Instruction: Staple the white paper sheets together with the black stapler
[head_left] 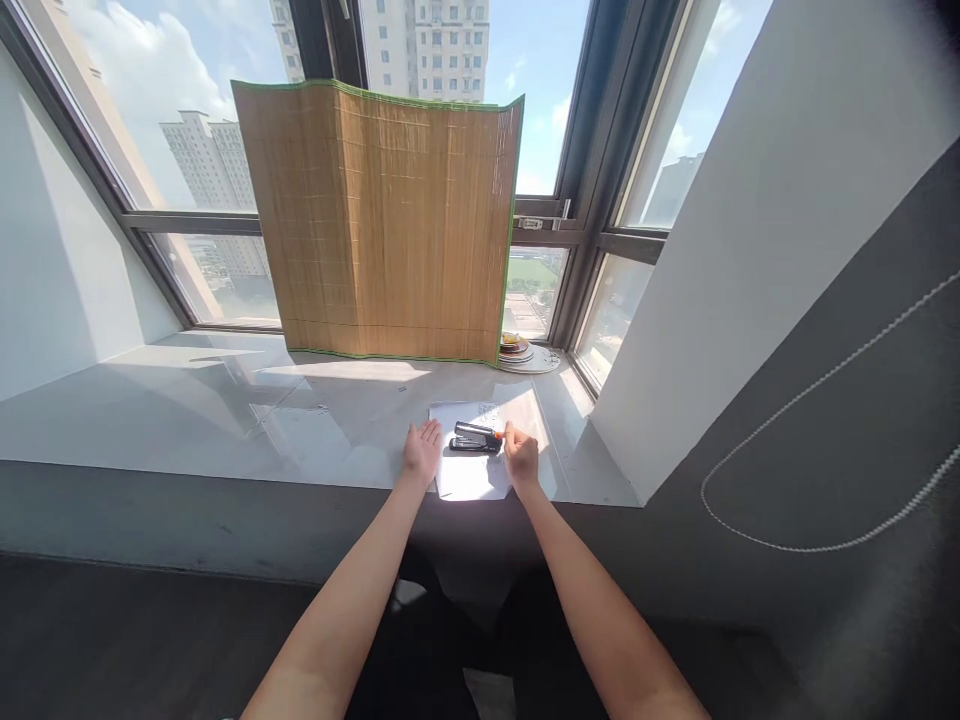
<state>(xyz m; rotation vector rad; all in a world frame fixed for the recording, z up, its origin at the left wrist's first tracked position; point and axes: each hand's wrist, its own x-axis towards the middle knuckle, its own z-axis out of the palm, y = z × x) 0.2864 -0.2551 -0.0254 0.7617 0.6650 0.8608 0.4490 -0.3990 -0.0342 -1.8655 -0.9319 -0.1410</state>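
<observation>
My left fingers [430, 431] are open, empty, beside the paper [471, 480]; my right fingers [511, 440] curl closed at the stapler [472, 445], hold unclear.

Bright daylight is admitted through the windows [540, 130], and blue sky and cloud are rendered clearly behind the glass. The bamboo mat [405, 220] is lit from behind, its slats tinted a warm brown. Hard-edged patches of sun and pale reflections are cast across the glossy counter [375, 400], and the near part of the paper [472, 482] is washed out to plain white, so no marks can be read there. The wall below the sill and the floor [135, 630] are left in deep shadow. The window frames are slanted by wide-angle distortion, and the far right edge is darkened and softened. Small details are slightly smeared.
</observation>
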